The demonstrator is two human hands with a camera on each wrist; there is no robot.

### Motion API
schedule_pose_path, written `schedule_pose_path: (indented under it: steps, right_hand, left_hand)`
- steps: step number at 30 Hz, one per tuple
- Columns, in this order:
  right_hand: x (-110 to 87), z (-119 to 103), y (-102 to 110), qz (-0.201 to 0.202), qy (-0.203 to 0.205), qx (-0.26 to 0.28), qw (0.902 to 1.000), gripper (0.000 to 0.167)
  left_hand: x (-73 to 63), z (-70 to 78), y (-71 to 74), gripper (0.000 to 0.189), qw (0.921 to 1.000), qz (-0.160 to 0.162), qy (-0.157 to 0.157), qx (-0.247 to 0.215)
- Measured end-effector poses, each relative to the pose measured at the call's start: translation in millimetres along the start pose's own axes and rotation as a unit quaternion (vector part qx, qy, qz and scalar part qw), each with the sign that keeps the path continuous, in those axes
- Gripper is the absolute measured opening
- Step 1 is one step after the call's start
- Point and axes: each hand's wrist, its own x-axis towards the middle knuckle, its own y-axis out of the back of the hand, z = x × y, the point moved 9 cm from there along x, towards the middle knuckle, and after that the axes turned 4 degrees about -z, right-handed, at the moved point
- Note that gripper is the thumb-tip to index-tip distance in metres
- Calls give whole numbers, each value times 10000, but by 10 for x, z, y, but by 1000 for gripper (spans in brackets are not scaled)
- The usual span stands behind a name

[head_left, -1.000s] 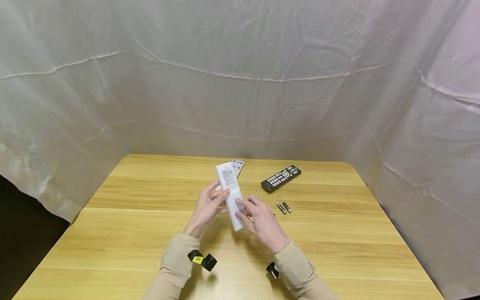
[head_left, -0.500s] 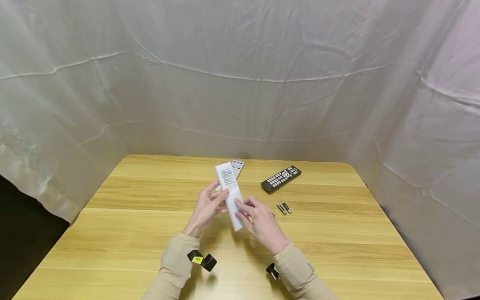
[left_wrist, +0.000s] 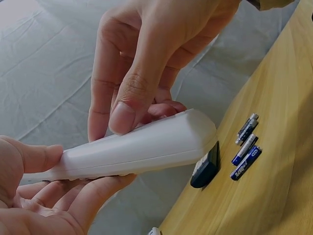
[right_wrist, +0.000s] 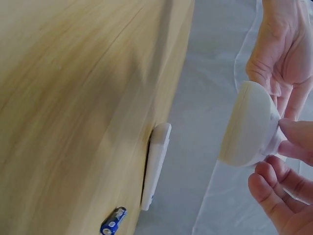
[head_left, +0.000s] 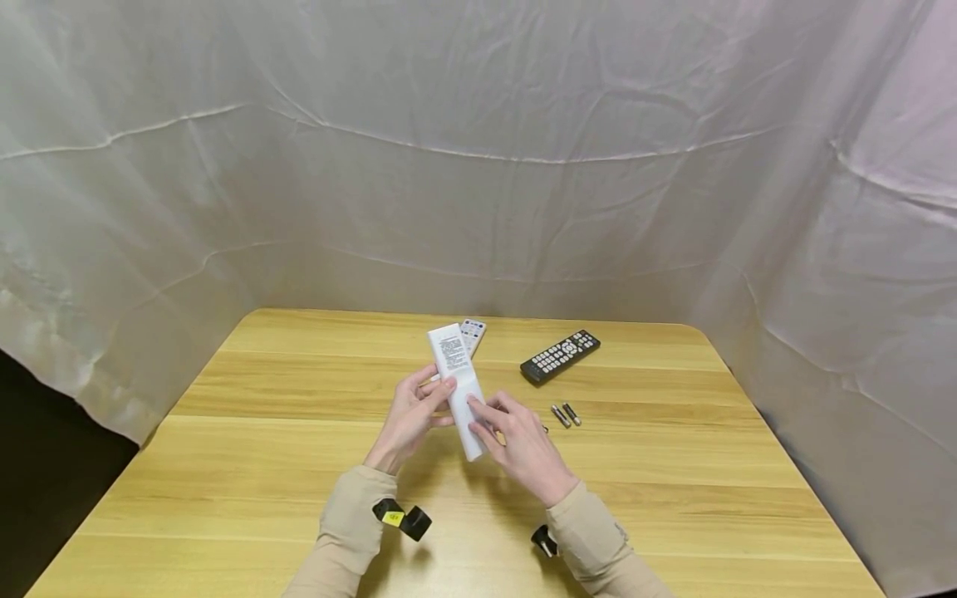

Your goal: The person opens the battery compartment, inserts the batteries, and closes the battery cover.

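Observation:
My left hand (head_left: 407,419) grips a white remote control (head_left: 453,353) by its side, thumb on the upper face and fingers beneath. Its back, with a printed text label, faces up, and it is tilted above the table. With thumb and index finger, my right hand (head_left: 527,444) touches the back near the end closer to me. The left wrist view shows the right thumb (left_wrist: 124,117) resting on the white casing; its other fingertips are partly hidden behind. In the right wrist view the remote control (right_wrist: 249,127) is seen end-on between both hands.
A black remote control (head_left: 561,355) lies right of the hands, buttons up. Behind the held one lies another white remote control (head_left: 473,332). Several small batteries (head_left: 566,414) rest on the wooden table (head_left: 673,482), the blue ones (left_wrist: 246,163) clearest in the left wrist view. Grey fabric (head_left: 478,208) surrounds the table.
The far end of the held remote control has shifted very slightly left. Both hands keep almost the same places, the right index finger still against the back.

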Motion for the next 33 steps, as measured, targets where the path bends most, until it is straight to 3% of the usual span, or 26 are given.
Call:
schedule_pose_path:
  steps: [12, 20, 26, 33]
  right_hand:
    - [2, 74, 32, 4, 65, 553, 9984, 35]
    - [13, 99, 164, 529, 122, 813, 9952, 25]
    - [16, 121, 272, 972, 265, 975, 9901, 20]
    - [-7, 171, 371, 1423, 435, 1081, 9829, 18]
  left_hand:
    - [-4, -41, -7, 45, 9990, -152, 247, -327]
    - [-6, -52, -53, 51, 9949, -539, 455, -722]
    - [-12, -18, -121, 56, 9872, -1069, 388, -1120]
    - [-10, -12, -142, 57, 9809, -1275, 317, -1434]
